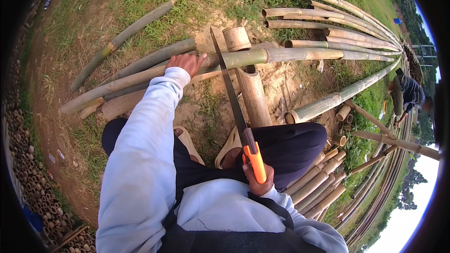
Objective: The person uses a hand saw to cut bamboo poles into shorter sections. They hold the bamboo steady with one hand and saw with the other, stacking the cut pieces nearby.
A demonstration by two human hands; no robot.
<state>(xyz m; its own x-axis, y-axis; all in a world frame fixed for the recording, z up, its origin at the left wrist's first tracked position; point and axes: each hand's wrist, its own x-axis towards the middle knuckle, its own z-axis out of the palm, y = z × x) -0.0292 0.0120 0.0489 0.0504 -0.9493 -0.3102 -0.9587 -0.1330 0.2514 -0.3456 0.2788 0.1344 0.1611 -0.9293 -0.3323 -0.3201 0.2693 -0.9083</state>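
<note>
The right hand (261, 180) grips the saw (229, 89); the left hand (185, 64) holds the bamboo pole (244, 57), which crosses a bamboo support (255, 98). The pole seems not yet cut through. Short lengths (315, 182) are piled; long poles (330, 15) lie whole. Outdoors, the ground (206, 112) is soil and grass.

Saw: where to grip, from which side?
Likely the orange handle, from its near end, where the right hand grips: it points back toward the person, while the long, bare blade runs away and crosses the bamboo pole.
</note>
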